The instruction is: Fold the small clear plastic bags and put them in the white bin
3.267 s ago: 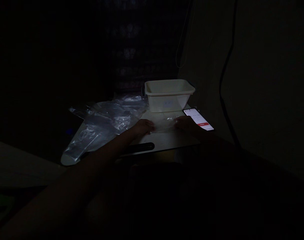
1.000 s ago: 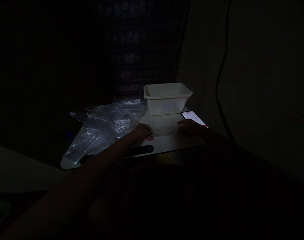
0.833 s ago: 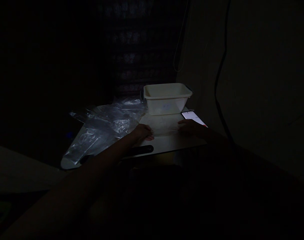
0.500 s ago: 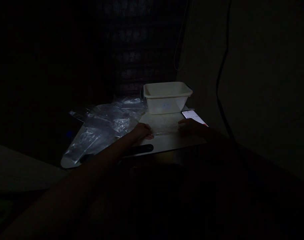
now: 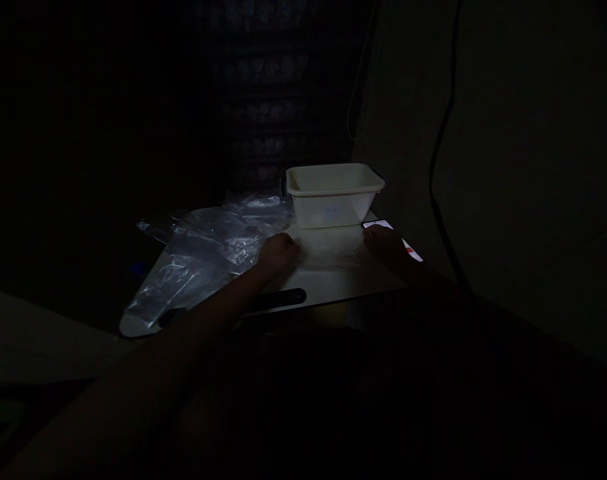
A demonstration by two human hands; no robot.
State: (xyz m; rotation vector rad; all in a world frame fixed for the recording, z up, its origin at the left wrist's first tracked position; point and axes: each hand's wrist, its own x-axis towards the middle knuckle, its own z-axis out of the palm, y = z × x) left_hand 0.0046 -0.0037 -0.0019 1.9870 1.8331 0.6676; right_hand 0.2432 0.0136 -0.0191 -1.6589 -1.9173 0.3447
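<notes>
A clear plastic bag (image 5: pixel 329 259) is stretched flat between my two hands, just above or on the small white table. My left hand (image 5: pixel 278 253) is closed at its left side, the fingers curled in. At the right side my right hand (image 5: pixel 384 244) is also closed and partly covers the lit phone (image 5: pixel 414 253). Left of my left hand lies a loose heap of clear plastic bags (image 5: pixel 208 247). Darkness hides much of the fingers and the bag's edges.
A cream plastic tub (image 5: pixel 333 210) with dark handles stands at the back of the table (image 5: pixel 328 285). The table's front edge has a dark slot (image 5: pixel 283 298). A black cable (image 5: pixel 437 160) hangs along the right wall. The surroundings are very dark.
Both hands have lifted slightly and closed their fingers at the bag's sides. The right hand has moved right and now covers part of the phone screen.
</notes>
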